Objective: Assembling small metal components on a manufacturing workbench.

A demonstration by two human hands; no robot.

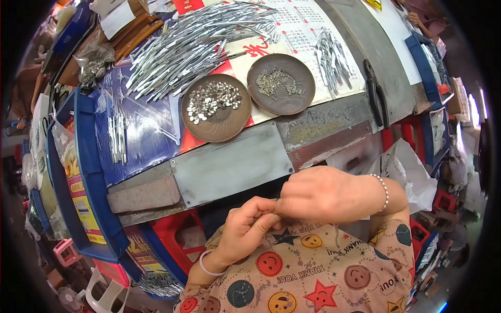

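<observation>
My left hand [245,227] and my right hand [326,193] meet close to my chest, below the workbench edge. Their fingertips pinch together around something too small to make out, hidden between the fingers. A white band circles my left wrist and a bead bracelet my right. On the bench above, a brown dish [194,130] holds several small shiny round pieces. A second brown dish [300,99] beside it holds several thin metal pins. A large heap of long silver metal strips [193,44] lies behind the dishes.
A grey metal plate [232,164] lies at the bench's near edge. A smaller bundle of metal strips [331,57] and black pliers [377,94] sit to the right. Blue bins [86,156] line the left side. Another person's hand [415,18] shows at top right.
</observation>
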